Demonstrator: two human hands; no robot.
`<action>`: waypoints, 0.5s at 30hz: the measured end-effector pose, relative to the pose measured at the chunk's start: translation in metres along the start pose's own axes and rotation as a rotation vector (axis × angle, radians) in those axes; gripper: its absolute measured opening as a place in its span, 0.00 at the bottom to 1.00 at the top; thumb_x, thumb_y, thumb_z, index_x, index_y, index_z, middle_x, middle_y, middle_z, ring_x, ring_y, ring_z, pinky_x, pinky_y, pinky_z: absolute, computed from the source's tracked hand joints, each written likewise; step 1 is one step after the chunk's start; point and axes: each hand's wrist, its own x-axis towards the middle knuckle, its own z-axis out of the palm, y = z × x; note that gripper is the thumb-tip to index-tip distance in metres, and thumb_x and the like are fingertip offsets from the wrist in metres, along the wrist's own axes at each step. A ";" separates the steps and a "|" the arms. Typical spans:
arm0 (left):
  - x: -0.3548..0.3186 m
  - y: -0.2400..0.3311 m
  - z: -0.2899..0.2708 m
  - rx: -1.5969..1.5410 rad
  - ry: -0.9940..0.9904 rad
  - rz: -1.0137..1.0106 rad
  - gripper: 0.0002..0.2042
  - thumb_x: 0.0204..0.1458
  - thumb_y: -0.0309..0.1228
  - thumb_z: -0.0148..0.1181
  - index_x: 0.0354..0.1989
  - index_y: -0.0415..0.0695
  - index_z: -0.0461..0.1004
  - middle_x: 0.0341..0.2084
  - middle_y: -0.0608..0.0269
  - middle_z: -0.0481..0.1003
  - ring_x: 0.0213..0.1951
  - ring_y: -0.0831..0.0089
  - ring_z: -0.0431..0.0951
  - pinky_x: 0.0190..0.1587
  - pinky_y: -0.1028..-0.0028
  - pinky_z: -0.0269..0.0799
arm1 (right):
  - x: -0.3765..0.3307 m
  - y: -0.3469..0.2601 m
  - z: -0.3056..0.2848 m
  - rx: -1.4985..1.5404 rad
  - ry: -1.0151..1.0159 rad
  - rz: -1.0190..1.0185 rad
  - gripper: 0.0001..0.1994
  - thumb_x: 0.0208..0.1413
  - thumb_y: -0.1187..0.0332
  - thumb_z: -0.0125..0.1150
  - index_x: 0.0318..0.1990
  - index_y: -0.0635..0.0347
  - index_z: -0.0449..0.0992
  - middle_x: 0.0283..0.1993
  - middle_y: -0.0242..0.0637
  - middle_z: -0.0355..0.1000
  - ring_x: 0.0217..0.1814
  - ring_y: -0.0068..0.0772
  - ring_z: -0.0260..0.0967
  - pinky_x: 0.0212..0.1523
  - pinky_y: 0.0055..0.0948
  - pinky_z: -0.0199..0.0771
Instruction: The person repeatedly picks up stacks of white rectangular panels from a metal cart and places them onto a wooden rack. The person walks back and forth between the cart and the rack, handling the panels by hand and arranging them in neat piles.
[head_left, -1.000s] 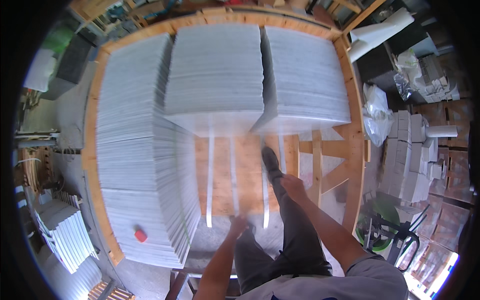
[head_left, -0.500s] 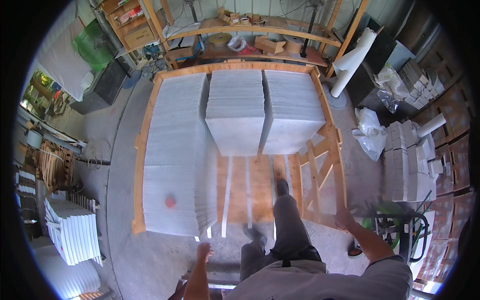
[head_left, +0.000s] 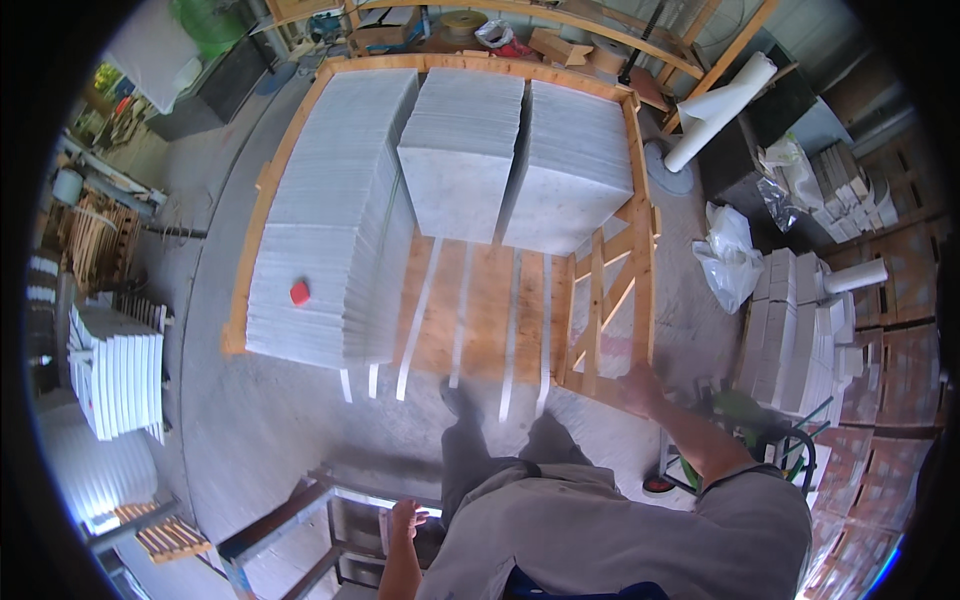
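- Step, by the look of it: person at the crate's (head_left: 642, 300) open end, white slabs (head_left: 325, 200) racked inside, 10 to 1 o'clock.
- Right hand (head_left: 641, 390): 4 o'clock, at crate's near corner; fingers blurred, can't tell grip or contact.
- Left hand (head_left: 407, 518): near 7 o'clock, empty, fingers loosely curled, near metal frame (head_left: 275, 522).
- Any reach to the slabs calls for stepping in closer.

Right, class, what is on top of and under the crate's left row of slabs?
On top: a small red block. Underneath: two white strips poke out at the near end; the slabs cover the rest.
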 end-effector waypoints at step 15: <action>-0.077 -0.278 0.199 0.004 -0.141 0.536 0.09 0.52 0.33 0.45 0.36 0.42 0.68 0.27 0.58 0.72 0.22 0.67 0.75 0.21 0.71 0.70 | -0.017 0.012 0.050 0.045 0.328 -0.203 0.07 0.43 0.66 0.53 0.19 0.56 0.71 0.19 0.43 0.68 0.27 0.45 0.66 0.38 0.39 0.63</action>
